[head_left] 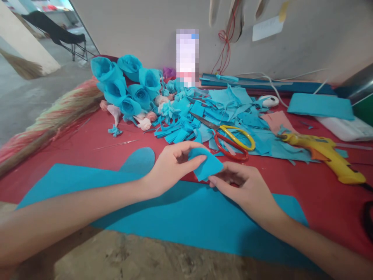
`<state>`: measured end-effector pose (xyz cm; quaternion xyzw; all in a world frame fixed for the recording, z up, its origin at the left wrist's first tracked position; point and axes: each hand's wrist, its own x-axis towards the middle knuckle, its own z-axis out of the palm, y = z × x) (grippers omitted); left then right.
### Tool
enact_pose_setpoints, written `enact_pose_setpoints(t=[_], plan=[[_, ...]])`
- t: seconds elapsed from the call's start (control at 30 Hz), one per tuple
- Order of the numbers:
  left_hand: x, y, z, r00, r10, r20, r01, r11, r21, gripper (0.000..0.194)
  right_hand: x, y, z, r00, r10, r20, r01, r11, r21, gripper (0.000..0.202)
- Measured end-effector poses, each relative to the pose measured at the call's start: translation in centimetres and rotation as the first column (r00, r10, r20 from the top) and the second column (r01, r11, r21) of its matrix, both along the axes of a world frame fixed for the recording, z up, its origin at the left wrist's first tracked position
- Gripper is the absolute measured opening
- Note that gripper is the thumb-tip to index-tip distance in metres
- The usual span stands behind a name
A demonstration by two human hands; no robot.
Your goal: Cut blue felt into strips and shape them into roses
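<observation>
Between my two hands is a small blue crepe paper piece (207, 167), raised over the table. My left hand (177, 161) pinches its upper left side, thumb on the near face. The fingers of my right hand (239, 181) close on its lower right corner. Below lies a wide blue paper sheet (175, 217) along the table's front edge. A rounded blue paper cutout (140, 160) rests just left of my left hand. Beyond my hands, scissors (233, 138) with one red and one yellow handle lie on blue paper scraps (183, 126).
Blue paper flowers (128, 85) cluster at the back left of the red table (122, 149). A yellow glue gun (329, 153) lies at the right, near a blue-topped pack (320, 105). A pixelated upright rectangle (187, 54) stands by the wall. Pink-green fringe (55, 109) borders the left.
</observation>
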<state>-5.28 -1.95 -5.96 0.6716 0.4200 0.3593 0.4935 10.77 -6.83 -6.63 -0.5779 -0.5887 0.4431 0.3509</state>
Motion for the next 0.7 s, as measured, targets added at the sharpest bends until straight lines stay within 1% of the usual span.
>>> enact_pose_setpoints(t=[0.1, 0.2, 0.23, 0.3, 0.33, 0.37, 0.43, 0.5, 0.57, 0.7], plan=[[0.1, 0.0, 0.2, 0.999, -0.037, 0.009, 0.036, 0.999, 0.023, 0.012, 0.0, 0.0, 0.2, 0.997, 0.044, -0.058, -0.047, 0.998, -0.042, 0.019], [0.1, 0.0, 0.3, 0.998, -0.064, 0.024, 0.063, 0.997, 0.039, 0.009, 0.1, 0.1, 0.5, 0.987, 0.034, -0.155, -0.044, 0.997, -0.059, 0.018], [0.1, 0.1, 0.3, 0.997, -0.062, 0.046, 0.06, 0.998, 0.037, 0.011, 0.1, 0.2, 0.6, 0.981, 0.017, -0.194, -0.03, 0.997, -0.067, 0.018], [0.2, 0.1, 0.5, 0.982, -0.085, 0.169, 0.09, 0.996, -0.018, 0.021, 0.0, 0.2, 0.9, 0.958, -0.02, -0.285, -0.007, 0.995, -0.095, 0.018], [0.4, 0.0, 0.6, 0.958, -0.115, 0.263, 0.137, 0.988, -0.068, 0.027, -0.1, 0.2, 1.0, 0.941, -0.031, -0.337, -0.008, 0.993, -0.114, 0.019], [0.6, 0.0, 0.8, 0.918, -0.15, 0.368, 0.207, 0.971, -0.119, 0.032, -0.2, 0.2, 1.1, 0.919, -0.035, -0.393, -0.019, 0.991, -0.134, 0.02], [1.1, -0.1, 1.2, 0.81, -0.203, 0.55, 0.356, 0.916, -0.185, 0.036, -0.5, 0.0, 1.4, 0.86, -0.041, -0.509, -0.055, 0.983, -0.173, 0.021], [1.7, -0.3, 1.6, 0.737, -0.226, 0.637, 0.443, 0.873, -0.202, 0.035, -0.8, -0.2, 1.7, 0.797, -0.062, -0.601, -0.09, 0.972, -0.219, 0.022], [2.2, -0.4, 1.9, 0.71, -0.235, 0.664, 0.478, 0.853, -0.209, 0.033, -1.0, -0.4, 2.0, 0.744, -0.096, -0.661, -0.113, 0.957, -0.266, 0.024], [2.7, -0.7, 2.3, 0.719, -0.217, 0.661, 0.469, 0.852, -0.231, 0.039, -1.4, -0.8, 2.3, 0.696, -0.122, -0.708, -0.169, 0.93, -0.326, 0.024]])
